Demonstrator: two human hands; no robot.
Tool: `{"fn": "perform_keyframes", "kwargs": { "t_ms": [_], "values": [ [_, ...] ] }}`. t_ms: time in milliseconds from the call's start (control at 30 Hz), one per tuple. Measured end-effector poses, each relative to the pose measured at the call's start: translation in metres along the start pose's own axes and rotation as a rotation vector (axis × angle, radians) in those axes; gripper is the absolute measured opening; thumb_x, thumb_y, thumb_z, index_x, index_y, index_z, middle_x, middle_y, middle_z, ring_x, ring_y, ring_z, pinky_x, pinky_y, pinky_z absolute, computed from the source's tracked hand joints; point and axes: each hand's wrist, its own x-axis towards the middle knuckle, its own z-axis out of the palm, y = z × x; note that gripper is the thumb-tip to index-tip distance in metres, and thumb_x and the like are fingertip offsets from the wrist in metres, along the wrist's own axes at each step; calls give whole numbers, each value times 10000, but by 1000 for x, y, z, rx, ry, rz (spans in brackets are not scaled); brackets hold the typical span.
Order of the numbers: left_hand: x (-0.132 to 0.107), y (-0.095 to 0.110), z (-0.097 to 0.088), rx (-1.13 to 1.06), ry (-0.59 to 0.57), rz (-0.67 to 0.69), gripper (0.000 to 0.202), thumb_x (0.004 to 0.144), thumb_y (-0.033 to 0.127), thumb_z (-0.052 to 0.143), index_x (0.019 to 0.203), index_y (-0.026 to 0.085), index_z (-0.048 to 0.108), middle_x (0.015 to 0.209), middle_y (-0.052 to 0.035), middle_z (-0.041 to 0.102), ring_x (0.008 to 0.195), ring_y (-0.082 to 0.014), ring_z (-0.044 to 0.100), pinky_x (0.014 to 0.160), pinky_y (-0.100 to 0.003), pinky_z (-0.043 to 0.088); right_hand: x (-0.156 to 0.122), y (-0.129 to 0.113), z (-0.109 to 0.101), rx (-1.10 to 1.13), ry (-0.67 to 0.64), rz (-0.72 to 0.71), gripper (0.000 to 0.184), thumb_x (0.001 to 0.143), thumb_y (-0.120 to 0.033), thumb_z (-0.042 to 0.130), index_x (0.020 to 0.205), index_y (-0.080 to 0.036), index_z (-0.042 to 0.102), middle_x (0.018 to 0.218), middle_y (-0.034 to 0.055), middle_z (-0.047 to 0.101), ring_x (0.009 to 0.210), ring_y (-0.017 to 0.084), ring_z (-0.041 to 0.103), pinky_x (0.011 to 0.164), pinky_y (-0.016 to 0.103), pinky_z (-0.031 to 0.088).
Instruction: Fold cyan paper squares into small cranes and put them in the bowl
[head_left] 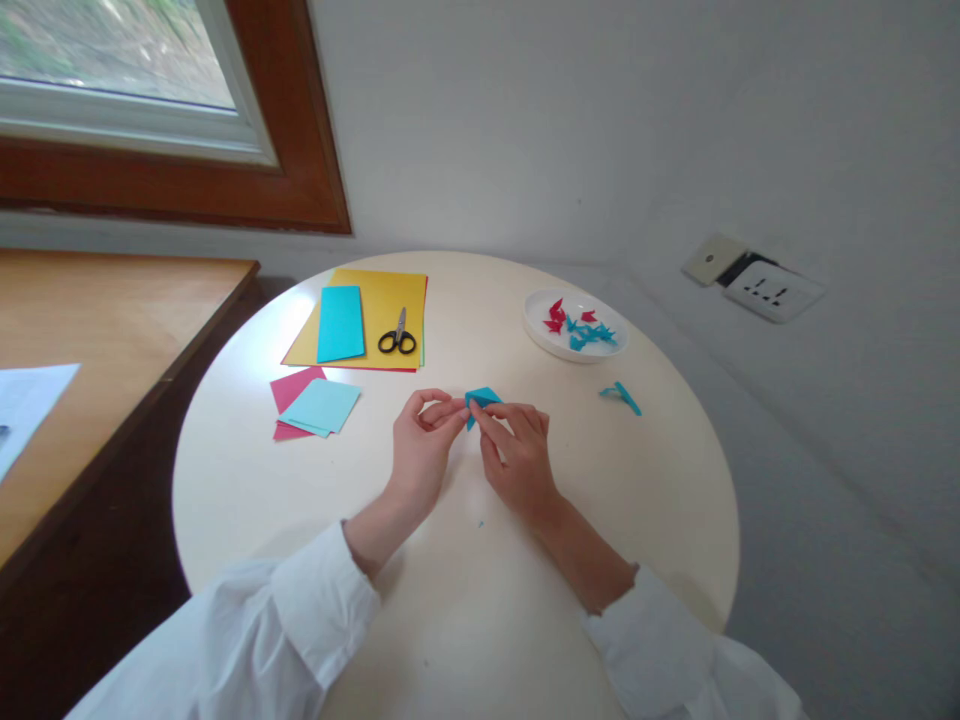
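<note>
Between both hands, above the middle of the round white table (450, 620), is a small piece of folded blue paper (484, 396). My left hand (422, 445) pinches its left side between thumb and fingers. From the right, my right hand (521, 460) grips the same piece, its thumb and index finger pressed on the paper near the left fingertips. The fingers cover part of the folds. A tiny blue scrap (481, 524) lies on the table just below the hands.
A white dish (541, 345) holds several small red and blue folded papers. Blue strips (622, 396) lie near it. Scissors (397, 335) and a blue sheet (340, 323) rest on yellow paper (382, 283). Pale blue squares (322, 405) overlap pink paper (296, 387). A wooden desk (135, 300) stands left.
</note>
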Motion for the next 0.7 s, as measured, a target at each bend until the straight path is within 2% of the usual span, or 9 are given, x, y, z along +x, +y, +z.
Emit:
{"fn": "perform_keyframes", "kwargs": {
  "t_ms": [167,300,467,700],
  "values": [
    [2,3,0,151,-18,133,262,619,159,689,797,178,498,714,-2,678,729,-143,659,736,-285,496,3,-6,-5,27,110,24,166,792,-106,565,917,-208,606,779,32,600,744,167,522,684,318,389],
    [1,3,-1,255,-69,290,189,667,127,630,797,177,502,734,-5,643,756,-136,651,730,-269,505,6,-8,-8,52,212,101,194,782,-182,612,966,-207,556,831,46,579,816,182,534,743,335,425],
    [-2,-2,-3,323,-138,395,162,703,102,592,819,178,509,762,-2,606,770,-117,629,728,-251,499,7,-6,-8,39,198,155,129,803,-210,598,932,-214,601,835,43,599,826,177,560,755,338,417],
    [-4,-4,-3,372,-170,439,161,718,115,606,833,185,518,777,-3,591,771,-119,609,719,-260,489,7,-7,-7,148,199,198,55,814,-181,571,808,-210,618,764,21,637,762,156,590,720,325,416]
  ]
}}
